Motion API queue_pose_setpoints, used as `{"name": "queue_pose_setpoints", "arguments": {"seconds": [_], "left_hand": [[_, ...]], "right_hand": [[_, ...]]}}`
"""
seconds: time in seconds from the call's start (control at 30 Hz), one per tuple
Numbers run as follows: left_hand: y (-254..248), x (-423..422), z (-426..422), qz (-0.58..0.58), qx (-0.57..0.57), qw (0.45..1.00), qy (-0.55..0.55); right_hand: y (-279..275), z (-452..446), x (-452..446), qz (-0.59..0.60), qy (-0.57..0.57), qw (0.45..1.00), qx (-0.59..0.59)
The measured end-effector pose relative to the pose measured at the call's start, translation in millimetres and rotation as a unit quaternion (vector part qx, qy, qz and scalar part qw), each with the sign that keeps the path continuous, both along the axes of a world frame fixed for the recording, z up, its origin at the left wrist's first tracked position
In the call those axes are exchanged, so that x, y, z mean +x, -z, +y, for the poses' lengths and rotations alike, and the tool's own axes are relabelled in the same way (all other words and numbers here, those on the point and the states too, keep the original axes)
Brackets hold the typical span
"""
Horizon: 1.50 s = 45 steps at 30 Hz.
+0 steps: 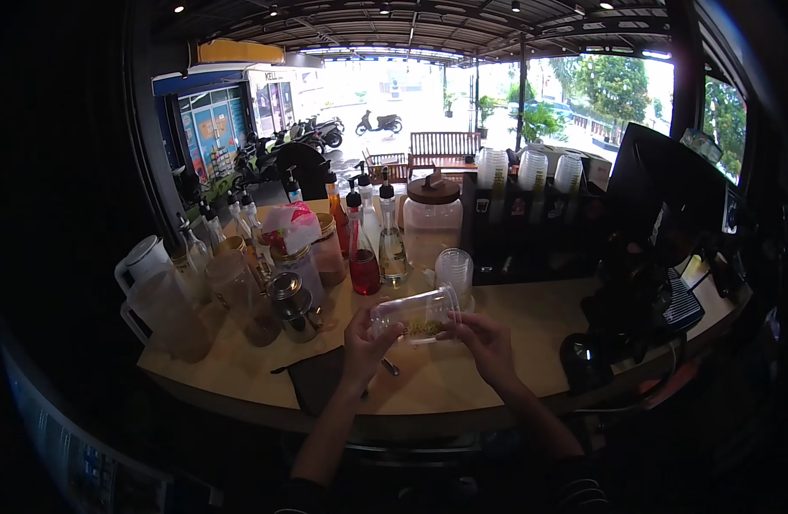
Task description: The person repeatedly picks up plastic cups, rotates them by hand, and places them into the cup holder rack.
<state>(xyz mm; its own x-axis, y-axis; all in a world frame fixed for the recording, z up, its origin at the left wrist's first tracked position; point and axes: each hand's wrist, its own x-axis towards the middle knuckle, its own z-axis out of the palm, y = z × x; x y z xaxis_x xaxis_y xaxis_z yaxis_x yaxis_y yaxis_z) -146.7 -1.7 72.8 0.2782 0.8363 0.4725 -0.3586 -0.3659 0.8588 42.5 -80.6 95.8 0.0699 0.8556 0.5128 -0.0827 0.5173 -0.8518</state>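
Note:
A clear plastic cup [415,313] lies tilted on its side between my two hands, its rim toward the right. Yellowish-green print or contents show along its lower side; I cannot tell which. My left hand [368,343] is wrapped round the base end. The fingers of my right hand [486,345] pinch the rim end. Just behind the cup stands a stack of clear cups or lids [454,270]. Below my left hand lie a dark cloth [317,381] and a metal utensil [390,367], partly hidden.
Pump bottles, one with red syrup [365,270], jars and a plastic pitcher [167,317] crowd the counter's left side. A large lidded jar [433,223] stands behind. Cup stacks [533,170] top a dark box; a monitor [651,197] is at right.

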Motion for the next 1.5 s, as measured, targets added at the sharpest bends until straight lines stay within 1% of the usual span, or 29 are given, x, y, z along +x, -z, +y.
{"name": "queue_pose_setpoints", "arguments": {"seconds": [0.03, 0.1, 0.13, 0.2, 0.3, 0.33, 0.37, 0.43, 0.47, 0.5, 0.53, 0.57, 0.6, 0.63, 0.7, 0.73, 0.77, 0.83, 0.87, 1.0, 1.03, 1.13, 1.17, 1.2, 1.23, 1.3, 1.37, 1.43, 1.5], "left_hand": [[-4, 4, -3, 0.0, 0.003, 1.0, 0.001], [-13, 14, -12, -0.082, -0.043, 0.995, -0.02], [-14, 20, -13, -0.084, -0.04, 0.995, -0.018], [-16, 31, -13, -0.127, -0.086, 0.984, 0.09], [-11, 47, -13, -0.161, -0.121, 0.969, 0.142], [-14, 50, -10, -0.134, -0.068, 0.982, 0.113], [-18, 52, -7, -0.135, -0.064, 0.982, 0.117], [-37, 58, -11, -0.022, 0.075, 0.997, 0.025], [-49, 63, -13, -0.027, 0.086, 0.996, -0.002], [-58, 69, -13, -0.031, 0.089, 0.996, 0.0], [-67, 74, -12, 0.024, 0.17, 0.983, -0.061], [-75, 83, -12, 0.069, 0.227, 0.966, -0.106], [-82, 92, -11, 0.109, 0.282, 0.94, -0.156], [-91, 104, -14, 0.106, 0.284, 0.94, -0.155], [-111, 129, -21, 0.189, 0.362, 0.898, -0.164], [-113, 142, -17, 0.199, 0.393, 0.884, -0.159], [-118, 154, -13, 0.198, 0.398, 0.882, -0.157], [-127, 175, -3, 0.213, 0.386, 0.886, -0.146], [-131, 182, 11, 0.248, 0.39, 0.881, -0.101], [-139, 196, 72, 0.302, 0.4, 0.861, -0.081], [-134, 199, 93, 0.305, 0.398, 0.861, -0.082], [-123, 214, 146, 0.386, 0.361, 0.84, -0.123], [-116, 216, 158, 0.436, 0.361, 0.812, -0.146], [-111, 215, 167, 0.483, 0.362, 0.779, -0.17], [-108, 216, 169, 0.486, 0.36, 0.777, -0.175], [-105, 222, 173, 0.554, 0.351, 0.73, -0.191], [-105, 225, 173, 0.563, 0.348, 0.725, -0.19], [-108, 223, 166, 0.572, 0.377, 0.701, -0.197], [-113, 224, 160, 0.579, 0.37, 0.698, -0.2]], "right_hand": [[0, 1, 1, 0.0, 0.001, 1.0, 0.003], [4, 2, 4, 0.047, -0.052, 0.998, 0.0], [7, 3, 3, 0.045, -0.05, 0.998, 0.003], [12, 3, 0, 0.055, -0.085, 0.995, -0.008], [4, -9, 5, -0.002, -0.076, 0.997, 0.005], [8, -6, 15, -0.029, -0.072, 0.997, -0.002], [6, -5, 24, -0.031, -0.069, 0.997, 0.002], [0, -2, 43, -0.014, -0.021, 1.0, 0.018], [-9, -3, 53, -0.018, -0.018, 0.999, 0.02], [-22, -7, 61, -0.082, 0.064, 0.993, 0.06], [-35, -11, 69, -0.146, 0.145, 0.974, 0.099], [-47, -14, 75, -0.15, 0.148, 0.972, 0.102], [-59, -17, 78, -0.202, 0.164, 0.953, 0.158], [-68, -16, 80, -0.252, 0.179, 0.927, 0.213], [-79, -8, 84, -0.252, 0.18, 0.918, 0.246], [-82, -2, 90, -0.293, 0.225, 0.89, 0.269], [-85, 3, 97, -0.331, 0.269, 0.857, 0.29], [-93, 14, 117, -0.303, 0.267, 0.868, 0.29], [-96, 22, 131, -0.304, 0.274, 0.868, 0.282], [-127, 60, 183, -0.27, 0.296, 0.874, 0.276], [-134, 73, 193, -0.247, 0.305, 0.878, 0.273], [-161, 114, 213, -0.255, 0.294, 0.88, 0.272], [-169, 123, 212, -0.256, 0.281, 0.885, 0.27], [-170, 149, 217, -0.261, 0.289, 0.865, 0.317], [-175, 161, 217, -0.258, 0.283, 0.867, 0.319], [-183, 181, 217, -0.28, 0.284, 0.87, 0.291], [-190, 206, 216, -0.271, 0.281, 0.873, 0.294], [-194, 226, 215, -0.293, 0.292, 0.847, 0.333], [-195, 243, 218, -0.298, 0.272, 0.856, 0.324]]}}
